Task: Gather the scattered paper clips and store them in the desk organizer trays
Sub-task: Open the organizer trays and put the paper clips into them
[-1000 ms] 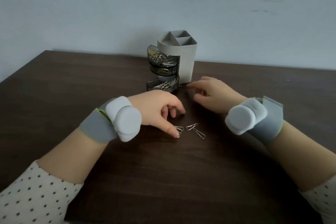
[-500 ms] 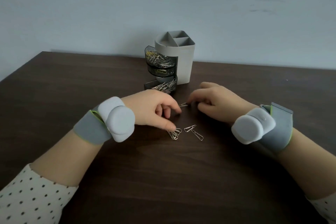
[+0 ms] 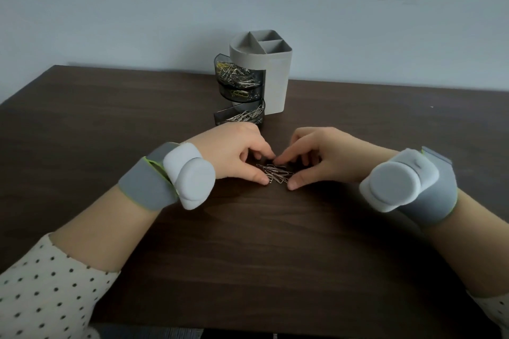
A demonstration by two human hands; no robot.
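Dark wood desk [image 3: 248, 256], pale wall behind. Organizer [image 3: 271, 74] at back, its swing-out trays [image 3: 242, 117] already hold many clips, so most of the job looks done. Last small pile of paper clips [image 3: 275, 173] on desk between both hands. Left hand [image 3: 234, 154] and right hand [image 3: 325, 157] curl loosely around pile, fingertips touching desk, nothing lifted yet. Versus earlier: clips lay spread apart, hands wider; now raked together. Left: pick up, drop in tray.
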